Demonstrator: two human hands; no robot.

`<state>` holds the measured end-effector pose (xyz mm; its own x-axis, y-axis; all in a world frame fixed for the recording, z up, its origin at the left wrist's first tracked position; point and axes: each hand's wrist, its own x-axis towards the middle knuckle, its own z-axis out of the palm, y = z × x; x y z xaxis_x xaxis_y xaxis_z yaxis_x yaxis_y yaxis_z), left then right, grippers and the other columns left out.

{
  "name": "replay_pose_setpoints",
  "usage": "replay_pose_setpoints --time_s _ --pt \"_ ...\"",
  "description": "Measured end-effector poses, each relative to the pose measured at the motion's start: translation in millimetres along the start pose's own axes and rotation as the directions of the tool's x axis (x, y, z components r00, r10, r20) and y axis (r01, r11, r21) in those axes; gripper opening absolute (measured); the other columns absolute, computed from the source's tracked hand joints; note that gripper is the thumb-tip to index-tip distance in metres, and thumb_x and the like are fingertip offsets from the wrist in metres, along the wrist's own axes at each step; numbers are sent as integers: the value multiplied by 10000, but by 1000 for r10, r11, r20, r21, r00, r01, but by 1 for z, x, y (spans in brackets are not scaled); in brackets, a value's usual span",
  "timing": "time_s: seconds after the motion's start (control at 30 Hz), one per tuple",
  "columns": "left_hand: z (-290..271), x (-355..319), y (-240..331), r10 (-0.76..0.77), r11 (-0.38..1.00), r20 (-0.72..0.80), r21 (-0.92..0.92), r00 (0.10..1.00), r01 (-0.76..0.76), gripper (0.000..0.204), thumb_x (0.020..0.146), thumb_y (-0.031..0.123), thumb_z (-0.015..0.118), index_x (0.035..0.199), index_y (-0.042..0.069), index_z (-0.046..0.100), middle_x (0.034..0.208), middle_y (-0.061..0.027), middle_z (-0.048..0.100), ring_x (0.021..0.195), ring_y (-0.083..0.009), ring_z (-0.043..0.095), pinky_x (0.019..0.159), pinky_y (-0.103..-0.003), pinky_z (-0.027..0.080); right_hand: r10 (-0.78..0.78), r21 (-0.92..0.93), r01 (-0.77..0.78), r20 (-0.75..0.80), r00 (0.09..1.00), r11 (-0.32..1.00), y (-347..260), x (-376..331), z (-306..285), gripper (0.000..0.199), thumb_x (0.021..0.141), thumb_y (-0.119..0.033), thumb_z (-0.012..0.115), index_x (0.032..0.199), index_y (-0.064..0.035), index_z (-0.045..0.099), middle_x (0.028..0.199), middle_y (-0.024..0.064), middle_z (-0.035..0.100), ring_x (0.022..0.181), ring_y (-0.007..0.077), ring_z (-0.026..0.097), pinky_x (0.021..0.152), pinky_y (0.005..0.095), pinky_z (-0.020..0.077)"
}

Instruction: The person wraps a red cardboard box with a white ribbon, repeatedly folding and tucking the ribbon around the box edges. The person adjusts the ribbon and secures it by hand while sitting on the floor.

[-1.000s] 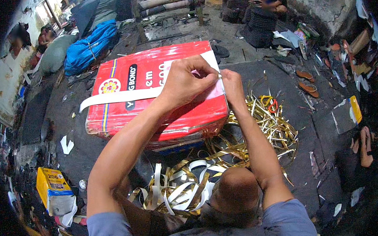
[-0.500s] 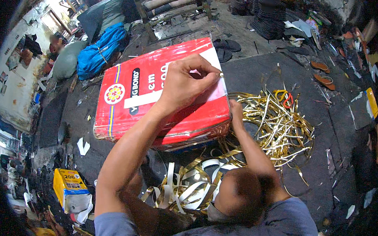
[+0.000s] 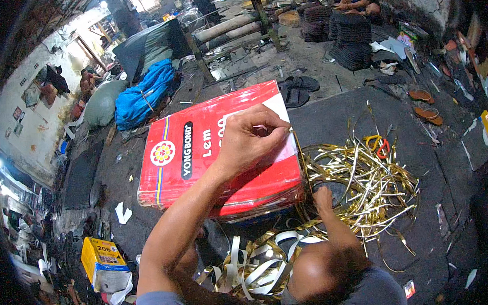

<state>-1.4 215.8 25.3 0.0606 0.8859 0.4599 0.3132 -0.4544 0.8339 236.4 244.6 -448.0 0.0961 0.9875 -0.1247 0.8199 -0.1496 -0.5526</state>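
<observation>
A red cardboard box (image 3: 198,172), glossy and worn, lies in front of me. Over its top right edge, my left hand (image 3: 250,136) pinches the end of a thin gold strip (image 3: 302,159) between thumb and fingertips. That strip runs down along the box's right side. Beside this side and lower down is my right hand (image 3: 323,199), its fingers curled; what they hold is too small to make out. A tangled heap of gold strips (image 3: 376,188) spreads to the right of it. Wider white-and-gold strips (image 3: 262,265) lie coiled by my knee.
Scissors with orange handles (image 3: 384,149) rest on the heap. Black sandals (image 3: 298,91) stand beyond the box, brown sandals (image 3: 428,113) at the far right. A blue cloth bundle (image 3: 144,99) is far left, a yellow box (image 3: 103,256) near left. Another person (image 3: 356,3) sits at the back.
My right hand has moved down and away from the box's side, toward the heap. The white strip across the box top is no longer seen there. My left hand still pinches at the edge.
</observation>
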Motion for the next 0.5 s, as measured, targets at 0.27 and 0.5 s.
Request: replay_pose_setpoints --time_s 0.27,0.5 --pt "-26 -9 0 337 881 105 314 936 -353 94 904 26 741 977 26 799 852 -92 705 718 -173 665 648 -301 517 -351 -393 368 117 929 843 15 9 -26 172 856 -180 643 844 -43 747 963 213 693 1025 433 655 843 548 553" --pt "-15 -6 13 323 848 316 321 892 -421 304 956 187 611 1165 -7 717 1065 -162 661 1043 -317 600 915 -453 491 169 -160 -154 85 982 975 9 1 -85 334 970 -245 564 1110 35 681 1173 315 684 997 443 733 861 554 585"
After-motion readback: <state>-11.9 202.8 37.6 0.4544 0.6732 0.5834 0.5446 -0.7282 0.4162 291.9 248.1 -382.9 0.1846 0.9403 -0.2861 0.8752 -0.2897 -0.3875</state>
